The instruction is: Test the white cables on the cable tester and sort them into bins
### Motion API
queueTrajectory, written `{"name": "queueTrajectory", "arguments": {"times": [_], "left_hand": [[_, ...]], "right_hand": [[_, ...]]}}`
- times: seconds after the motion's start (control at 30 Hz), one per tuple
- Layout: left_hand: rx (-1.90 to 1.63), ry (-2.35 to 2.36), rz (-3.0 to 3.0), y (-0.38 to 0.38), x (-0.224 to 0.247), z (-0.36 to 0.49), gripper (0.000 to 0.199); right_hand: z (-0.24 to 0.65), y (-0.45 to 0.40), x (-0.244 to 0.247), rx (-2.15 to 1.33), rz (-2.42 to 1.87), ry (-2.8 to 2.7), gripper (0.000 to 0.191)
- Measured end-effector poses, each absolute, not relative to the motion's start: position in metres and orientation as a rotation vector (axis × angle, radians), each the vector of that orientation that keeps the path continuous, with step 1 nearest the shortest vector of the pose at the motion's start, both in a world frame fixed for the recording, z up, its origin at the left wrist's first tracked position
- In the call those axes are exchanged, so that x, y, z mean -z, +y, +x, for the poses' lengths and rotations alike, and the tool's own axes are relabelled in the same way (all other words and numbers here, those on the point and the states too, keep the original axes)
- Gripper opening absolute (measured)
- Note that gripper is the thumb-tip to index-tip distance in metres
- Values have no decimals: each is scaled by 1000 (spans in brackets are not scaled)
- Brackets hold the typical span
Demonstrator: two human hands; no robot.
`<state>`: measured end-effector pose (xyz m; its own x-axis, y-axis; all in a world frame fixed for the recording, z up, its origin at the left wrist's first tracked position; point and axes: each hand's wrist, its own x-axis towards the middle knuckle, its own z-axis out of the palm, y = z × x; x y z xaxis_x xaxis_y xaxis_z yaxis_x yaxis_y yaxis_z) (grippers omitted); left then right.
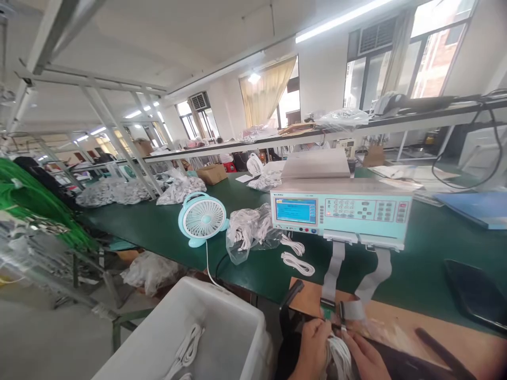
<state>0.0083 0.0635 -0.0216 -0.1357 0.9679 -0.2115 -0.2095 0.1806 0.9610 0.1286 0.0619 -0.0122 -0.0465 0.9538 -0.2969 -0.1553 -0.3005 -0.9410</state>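
Note:
A coiled white cable [339, 358] is between my hands at the bottom of the head view. My left hand [312, 345] is closed with its fingers pinched at the cable's upper left, close to a small green board [327, 312]. On the other side, my right hand [366, 356] is closed round the coil's upper right, beside a ribbon connector [351, 310]. My fingers hide the cable's ends. Two grey ribbon cables [333, 272] run from the board area up to a light-blue tester [366, 211] with a lit screen.
Two coiled white cables [298, 264] lie before the tester, beside a plastic bag of cables [249, 229] and a small blue fan [204, 217]. A white bin [225, 306] with cables stands at lower left. A dark phone-like slab [475, 293] lies right. A shelf [222, 149] crosses behind.

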Motion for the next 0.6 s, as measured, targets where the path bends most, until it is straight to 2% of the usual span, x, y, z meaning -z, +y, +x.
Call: {"name": "queueTrajectory", "arguments": {"times": [0.27, 0.4, 0.5, 0.6], "left_hand": [[-1299, 1279, 803, 66, 25, 13, 45], [-1336, 1236, 687, 50, 17, 21, 36], [-1229, 1127, 537, 32, 11, 24, 33], [-1016, 1016, 363, 16, 12, 20, 43]], "right_hand": [[125, 60, 17, -1448, -1299, -982, 39], [117, 46, 9, -1397, -1269, -979, 42], [144, 32, 0, -1458, -1273, -1080, 40], [207, 14, -14, -1499, -1363, -1309, 36]]}}
